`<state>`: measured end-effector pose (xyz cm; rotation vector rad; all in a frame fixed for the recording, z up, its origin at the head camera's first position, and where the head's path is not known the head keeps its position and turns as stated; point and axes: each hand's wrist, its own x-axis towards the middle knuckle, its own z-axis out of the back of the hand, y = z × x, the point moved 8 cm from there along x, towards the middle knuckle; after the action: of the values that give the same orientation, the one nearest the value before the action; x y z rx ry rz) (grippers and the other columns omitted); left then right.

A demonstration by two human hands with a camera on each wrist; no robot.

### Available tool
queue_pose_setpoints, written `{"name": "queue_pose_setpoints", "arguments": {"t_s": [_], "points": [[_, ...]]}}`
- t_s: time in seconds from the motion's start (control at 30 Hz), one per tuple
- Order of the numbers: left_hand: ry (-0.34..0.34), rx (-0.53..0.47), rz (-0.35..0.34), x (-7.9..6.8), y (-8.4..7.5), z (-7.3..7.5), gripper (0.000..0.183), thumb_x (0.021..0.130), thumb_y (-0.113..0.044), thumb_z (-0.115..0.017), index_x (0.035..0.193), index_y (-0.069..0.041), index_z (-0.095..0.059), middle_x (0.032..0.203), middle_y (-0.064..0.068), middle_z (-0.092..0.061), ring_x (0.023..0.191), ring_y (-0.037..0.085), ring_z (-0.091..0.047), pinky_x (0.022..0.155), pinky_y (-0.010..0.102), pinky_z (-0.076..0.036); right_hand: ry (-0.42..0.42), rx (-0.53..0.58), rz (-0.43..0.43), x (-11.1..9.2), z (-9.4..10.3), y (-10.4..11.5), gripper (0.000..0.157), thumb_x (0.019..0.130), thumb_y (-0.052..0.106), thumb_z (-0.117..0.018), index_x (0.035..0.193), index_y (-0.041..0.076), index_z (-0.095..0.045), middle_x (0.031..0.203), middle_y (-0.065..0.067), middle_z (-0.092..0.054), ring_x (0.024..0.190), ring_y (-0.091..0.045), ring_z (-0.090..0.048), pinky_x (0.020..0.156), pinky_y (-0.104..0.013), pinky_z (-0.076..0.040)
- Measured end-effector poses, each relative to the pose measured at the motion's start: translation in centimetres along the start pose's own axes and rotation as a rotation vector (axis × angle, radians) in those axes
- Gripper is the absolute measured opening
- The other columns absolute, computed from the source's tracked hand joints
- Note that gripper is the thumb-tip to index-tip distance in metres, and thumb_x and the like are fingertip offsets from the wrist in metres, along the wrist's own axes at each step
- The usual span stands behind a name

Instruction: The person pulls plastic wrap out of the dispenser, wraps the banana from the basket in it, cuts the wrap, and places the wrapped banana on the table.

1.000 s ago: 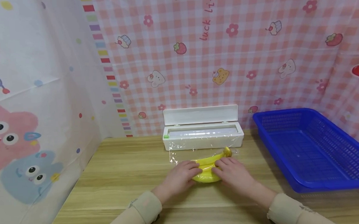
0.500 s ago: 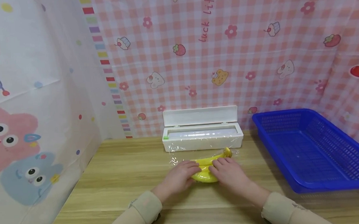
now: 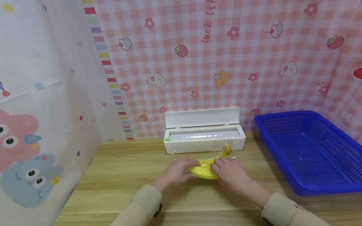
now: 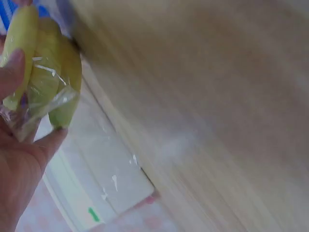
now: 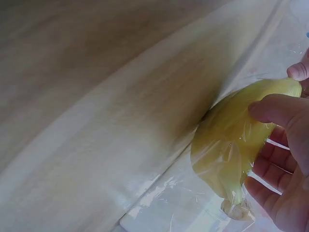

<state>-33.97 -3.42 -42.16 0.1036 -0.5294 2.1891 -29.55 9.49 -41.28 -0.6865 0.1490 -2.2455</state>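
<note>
A bunch of yellow bananas (image 3: 205,173) is held between both hands over the wooden table, its stem end pointing up and to the right in the head view. Clear plastic wrap (image 4: 54,104) covers it, bunched and creased around the tips in the left wrist view. My left hand (image 3: 177,172) grips the tip end, thumb on the near side. Around the stem half, my right hand (image 3: 232,176) holds the bunch; its thumb (image 5: 277,107) lies over the wrapped fruit and its fingers curve behind. More wrap shows over the stem (image 5: 236,209) in the right wrist view.
Just behind the bananas stands a white cling film dispenser (image 3: 205,146), lid raised, with a green slider (image 3: 167,139) at its left end. A blue plastic basket (image 3: 280,162) sits on the right of the wooden table (image 3: 126,184). Patterned cloths (image 3: 178,68) hang behind and at the sides.
The left hand has shifted its grip around the banana tips, and the bunch has come up and tilted, its stem rising. The right hand has moved slightly left along the bunch.
</note>
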Motion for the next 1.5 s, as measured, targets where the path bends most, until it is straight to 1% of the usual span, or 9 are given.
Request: {"name": "queue_pose_setpoints", "arguments": {"t_s": [0.23,0.3,0.47,0.6,0.73,1.0,1.13,1.3,1.5], "points": [[-0.004,-0.184,0.056,0.6,1.3,1.0,0.038,0.084,-0.009,-0.079,0.120,-0.004,-0.068,0.117,0.005,-0.069,0.106,0.018,-0.063,0.096,0.033,-0.050,-0.058,0.067,-0.019,0.6,0.3,-0.7,0.032,0.068,0.009,-0.073,0.097,0.006,-0.060,0.092,-0.007,-0.058,0.083,-0.026,-0.057,0.069,-0.039,-0.053],[-0.013,-0.240,0.098,0.6,2.0,1.0,0.038,0.085,-0.010,-0.078,0.121,-0.005,-0.068,0.118,0.003,-0.069,0.106,0.016,-0.062,0.095,0.032,-0.050,-0.060,0.081,-0.022,0.8,0.3,-0.9,0.033,0.068,0.010,-0.074,0.098,0.007,-0.060,0.093,-0.008,-0.058,0.085,-0.026,-0.057,0.071,-0.039,-0.053],[-0.056,-0.348,0.184,0.6,3.9,0.9,0.038,0.087,-0.013,-0.077,0.123,-0.008,-0.068,0.121,0.004,-0.068,0.115,0.020,-0.059,0.102,0.039,-0.046,-0.030,0.113,-0.053,1.2,-0.2,-1.4,0.035,0.072,0.016,-0.075,0.102,0.006,-0.060,0.098,-0.009,-0.060,0.090,-0.028,-0.057,0.076,-0.041,-0.053],[-0.109,-0.468,0.207,0.7,4.7,1.1,0.036,0.086,-0.011,-0.077,0.121,-0.004,-0.068,0.122,0.009,-0.067,0.121,0.028,-0.057,0.107,0.044,-0.041,-0.001,0.121,-0.084,1.5,-0.4,-1.7,0.038,0.075,0.020,-0.075,0.107,0.005,-0.060,0.100,-0.010,-0.060,0.092,-0.028,-0.056,0.078,-0.042,-0.053],[-0.148,-0.550,0.243,0.9,5.6,1.1,0.039,0.087,-0.010,-0.076,0.123,-0.002,-0.065,0.124,0.010,-0.065,0.124,0.029,-0.055,0.110,0.043,-0.038,0.014,0.112,-0.109,1.9,-0.5,-1.9,0.038,0.077,0.022,-0.075,0.108,0.005,-0.061,0.098,-0.010,-0.060,0.089,-0.027,-0.056,0.075,-0.040,-0.053],[-0.261,-0.629,0.280,1.2,6.4,1.3,0.040,0.088,-0.001,-0.072,0.125,0.006,-0.060,0.122,0.016,-0.064,0.120,0.031,-0.057,0.106,0.038,-0.043,-0.021,0.141,-0.136,2.8,-0.2,-2.3,0.036,0.077,0.021,-0.076,0.105,0.003,-0.064,0.094,-0.012,-0.061,0.087,-0.030,-0.058,0.075,-0.043,-0.053],[-0.300,-0.651,0.342,1.3,7.0,1.3,0.041,0.089,-0.003,-0.072,0.127,0.005,-0.060,0.124,0.016,-0.063,0.119,0.031,-0.058,0.102,0.037,-0.047,-0.010,0.150,-0.171,3.1,-0.4,-2.7,0.036,0.078,0.021,-0.075,0.107,0.003,-0.064,0.094,-0.012,-0.061,0.086,-0.029,-0.058,0.073,-0.043,-0.053],[-0.339,-0.647,0.387,1.4,7.4,1.4,0.042,0.090,-0.007,-0.072,0.129,0.003,-0.060,0.129,0.018,-0.061,0.124,0.034,-0.055,0.106,0.042,-0.043,0.017,0.159,-0.207,3.4,-0.8,-3.2,0.035,0.081,0.022,-0.074,0.109,0.003,-0.064,0.097,-0.013,-0.062,0.089,-0.030,-0.059,0.075,-0.044,-0.053],[-0.366,-0.633,0.397,1.6,8.0,1.3,0.039,0.089,-0.007,-0.072,0.126,0.004,-0.062,0.128,0.019,-0.062,0.126,0.034,-0.054,0.109,0.045,-0.039,0.037,0.145,-0.224,3.7,-1.3,-3.4,0.039,0.083,0.030,-0.078,0.108,0.004,-0.065,0.098,-0.012,-0.063,0.090,-0.030,-0.059,0.077,-0.044,-0.054]]}}
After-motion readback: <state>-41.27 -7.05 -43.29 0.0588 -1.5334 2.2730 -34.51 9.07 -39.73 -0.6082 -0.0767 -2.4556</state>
